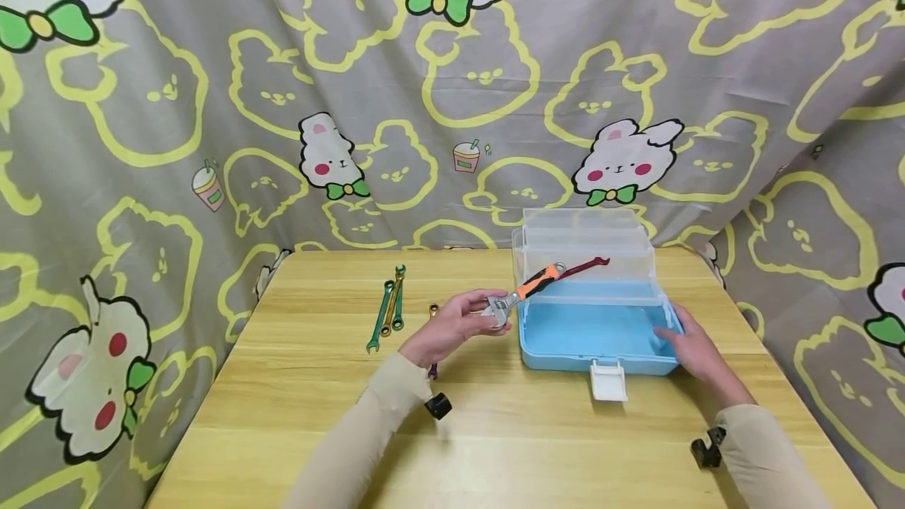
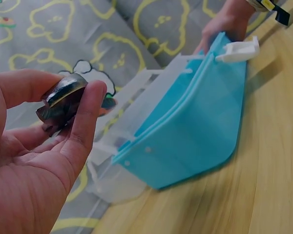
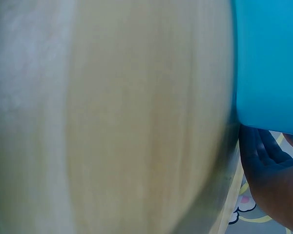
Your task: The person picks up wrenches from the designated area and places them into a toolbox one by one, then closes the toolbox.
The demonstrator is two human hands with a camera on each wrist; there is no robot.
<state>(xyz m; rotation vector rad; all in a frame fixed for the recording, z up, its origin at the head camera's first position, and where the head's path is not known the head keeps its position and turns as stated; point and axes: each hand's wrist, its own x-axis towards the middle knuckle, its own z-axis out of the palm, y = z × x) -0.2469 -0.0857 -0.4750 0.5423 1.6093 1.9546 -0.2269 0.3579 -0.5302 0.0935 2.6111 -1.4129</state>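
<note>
My left hand (image 1: 452,326) pinches the metal head of an adjustable wrench (image 1: 526,291) with an orange handle. The wrench slants up over the left wall of a blue toolbox (image 1: 597,336), whose clear lid stands open behind it. In the left wrist view the wrench head (image 2: 63,101) sits between the thumb and a finger of that left hand (image 2: 39,161), with the toolbox (image 2: 195,131) beside it. A dark red wrench (image 1: 587,265) lies in the clear upper tray. My right hand (image 1: 689,348) holds the toolbox's right front corner; in the right wrist view its fingers (image 3: 268,151) lie against the blue wall (image 3: 268,63).
Green and gold wrenches (image 1: 389,309) lie on the wooden table (image 1: 283,383) left of my left hand, with another small tool partly hidden behind that hand. The toolbox's white latch (image 1: 608,380) hangs open at the front. A patterned cloth (image 1: 212,124) hangs behind the table.
</note>
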